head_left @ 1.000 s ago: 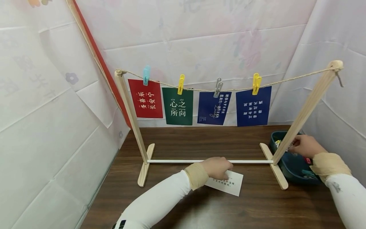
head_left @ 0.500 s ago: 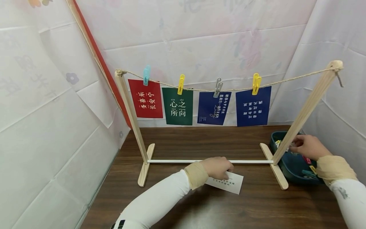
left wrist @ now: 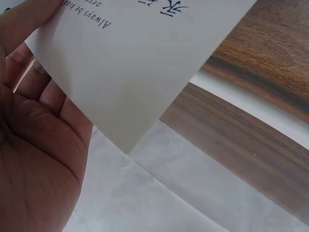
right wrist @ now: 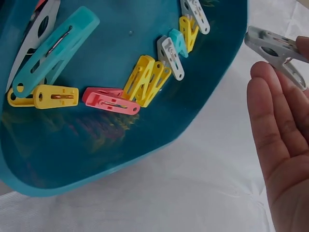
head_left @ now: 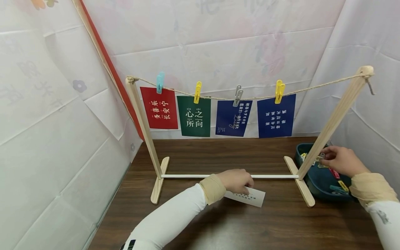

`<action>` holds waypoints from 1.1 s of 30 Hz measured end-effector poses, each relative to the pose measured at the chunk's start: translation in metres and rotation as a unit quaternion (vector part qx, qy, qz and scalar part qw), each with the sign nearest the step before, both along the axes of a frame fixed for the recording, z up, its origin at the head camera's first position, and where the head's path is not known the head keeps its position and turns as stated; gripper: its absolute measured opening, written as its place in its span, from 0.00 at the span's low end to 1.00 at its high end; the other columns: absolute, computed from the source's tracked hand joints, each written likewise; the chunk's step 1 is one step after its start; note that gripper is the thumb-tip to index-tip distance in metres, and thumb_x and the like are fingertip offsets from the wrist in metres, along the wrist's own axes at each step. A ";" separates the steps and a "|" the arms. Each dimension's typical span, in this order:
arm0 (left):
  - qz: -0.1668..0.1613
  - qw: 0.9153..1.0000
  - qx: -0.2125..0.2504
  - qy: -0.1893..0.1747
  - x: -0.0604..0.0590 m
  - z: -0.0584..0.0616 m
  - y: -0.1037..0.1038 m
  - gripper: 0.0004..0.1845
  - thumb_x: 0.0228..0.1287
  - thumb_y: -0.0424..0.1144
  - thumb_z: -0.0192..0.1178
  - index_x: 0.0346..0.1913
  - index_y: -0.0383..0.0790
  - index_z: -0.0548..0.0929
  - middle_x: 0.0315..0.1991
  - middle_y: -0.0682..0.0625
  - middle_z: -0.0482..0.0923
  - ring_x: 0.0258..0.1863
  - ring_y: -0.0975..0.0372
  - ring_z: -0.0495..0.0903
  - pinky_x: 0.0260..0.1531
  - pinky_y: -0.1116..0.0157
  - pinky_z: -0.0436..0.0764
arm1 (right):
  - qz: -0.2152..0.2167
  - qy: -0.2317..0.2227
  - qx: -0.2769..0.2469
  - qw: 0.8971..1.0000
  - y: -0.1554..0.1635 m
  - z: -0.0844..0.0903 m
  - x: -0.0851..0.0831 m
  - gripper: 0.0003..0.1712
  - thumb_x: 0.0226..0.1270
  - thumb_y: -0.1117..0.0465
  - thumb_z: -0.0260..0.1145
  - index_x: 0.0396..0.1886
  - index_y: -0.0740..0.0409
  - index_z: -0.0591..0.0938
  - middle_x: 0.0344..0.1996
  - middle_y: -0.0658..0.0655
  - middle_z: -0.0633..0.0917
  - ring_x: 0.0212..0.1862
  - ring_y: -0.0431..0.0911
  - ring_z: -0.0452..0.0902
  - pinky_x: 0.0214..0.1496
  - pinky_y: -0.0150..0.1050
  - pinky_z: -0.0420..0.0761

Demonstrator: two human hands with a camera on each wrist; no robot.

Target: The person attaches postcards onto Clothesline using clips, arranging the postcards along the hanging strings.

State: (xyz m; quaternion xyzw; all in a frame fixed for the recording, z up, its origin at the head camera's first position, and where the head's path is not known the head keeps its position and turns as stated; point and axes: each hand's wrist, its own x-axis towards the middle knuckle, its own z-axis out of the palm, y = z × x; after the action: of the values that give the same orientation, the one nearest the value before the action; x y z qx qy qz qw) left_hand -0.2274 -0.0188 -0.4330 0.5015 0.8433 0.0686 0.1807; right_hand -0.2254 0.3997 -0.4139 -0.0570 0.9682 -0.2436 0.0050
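While the left hand (head_left: 236,181) pinches a white printed card (head_left: 250,198) off the dark wooden bench (head_left: 225,222), the right hand (head_left: 341,160) grips a grey plastic clothespin (right wrist: 275,50) above the teal plastic tub (right wrist: 96,159).

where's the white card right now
In the head view the white card is near the table's front edge, just in front of the rack's white crossbar, held in the left hand, well left of the teal bin.
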 end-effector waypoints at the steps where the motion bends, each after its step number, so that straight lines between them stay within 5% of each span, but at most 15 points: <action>1: -0.001 1.000 0.002 0.003 0.000 0.001 0.000 0.19 0.73 0.40 0.72 0.26 0.49 0.74 0.22 0.60 0.66 0.24 0.70 0.64 0.26 0.74 0.64 | 0.000 0.005 -0.003 1.000 0.000 0.000 0.001 0.22 0.69 0.64 0.75 0.55 0.77 0.83 0.35 0.65 0.92 0.34 0.45 0.87 0.33 0.36 0.81; 8: -0.008 0.999 0.026 0.020 -0.002 0.003 0.003 0.06 0.75 0.40 0.71 0.36 0.46 0.87 0.27 0.60 0.77 0.26 0.71 0.69 0.27 0.75 0.68 | 0.001 0.029 -0.012 1.000 -0.004 0.005 0.006 0.22 0.69 0.65 0.76 0.55 0.76 0.83 0.38 0.68 0.92 0.33 0.37 0.84 0.31 0.34 0.82; 15: -0.011 0.998 0.048 0.034 -0.002 0.004 0.005 0.06 0.75 0.40 0.71 0.37 0.46 0.88 0.27 0.61 0.78 0.25 0.72 0.69 0.28 0.76 0.68 | -0.006 0.059 -0.011 0.998 -0.008 0.010 0.009 0.20 0.67 0.65 0.78 0.51 0.75 0.84 0.36 0.68 0.91 0.33 0.34 0.82 0.30 0.33 0.81; 22: -0.001 0.997 0.052 0.048 -0.001 0.005 0.007 0.07 0.75 0.40 0.71 0.35 0.46 0.87 0.25 0.61 0.76 0.24 0.72 0.68 0.27 0.76 0.68 | -0.011 0.083 -0.022 0.996 -0.013 0.016 0.016 0.17 0.66 0.66 0.77 0.50 0.73 0.85 0.37 0.68 0.91 0.32 0.21 0.74 0.30 0.30 0.80; 33: 0.023 0.990 0.102 0.093 -0.001 0.008 0.010 0.07 0.75 0.41 0.70 0.35 0.47 0.87 0.26 0.62 0.79 0.24 0.73 0.69 0.28 0.77 0.70 | -0.027 0.135 -0.034 0.990 -0.023 0.035 0.024 0.18 0.65 0.68 0.78 0.49 0.74 0.84 0.36 0.73 0.90 0.30 0.18 0.71 0.27 0.27 0.78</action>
State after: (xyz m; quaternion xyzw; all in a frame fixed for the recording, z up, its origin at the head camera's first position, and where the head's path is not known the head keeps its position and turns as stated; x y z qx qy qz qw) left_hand -0.2284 -0.0084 -0.4251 0.5019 0.8563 0.1119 0.0480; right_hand -0.2018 0.3765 -0.3792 -0.0633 0.9524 -0.2664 -0.1341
